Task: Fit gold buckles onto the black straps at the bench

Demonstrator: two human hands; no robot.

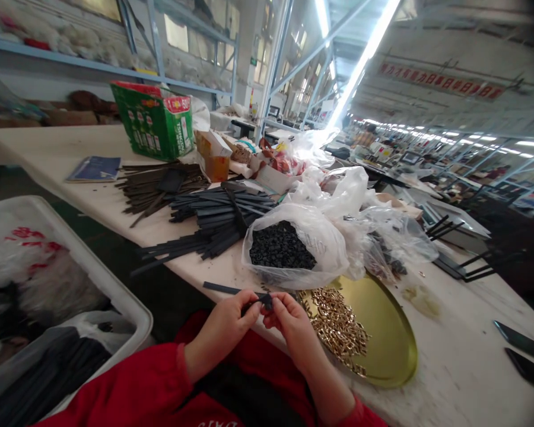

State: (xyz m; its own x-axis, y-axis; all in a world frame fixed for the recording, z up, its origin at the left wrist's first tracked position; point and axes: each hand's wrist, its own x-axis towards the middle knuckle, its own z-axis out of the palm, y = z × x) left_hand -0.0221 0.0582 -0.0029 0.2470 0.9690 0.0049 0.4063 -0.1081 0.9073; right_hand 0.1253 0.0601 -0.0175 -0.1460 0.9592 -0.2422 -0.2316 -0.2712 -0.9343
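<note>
Both hands' grip pinches black piece (266, 303).

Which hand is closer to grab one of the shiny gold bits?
Probably the right hand. It sits right beside the gold pieces on the round gold tray, while the left hand is farther away, pinching the black strip.

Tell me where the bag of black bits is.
The bag of black bits sits mid-table, just beyond both hands, behind the gold tray and right of the black strips.
</note>
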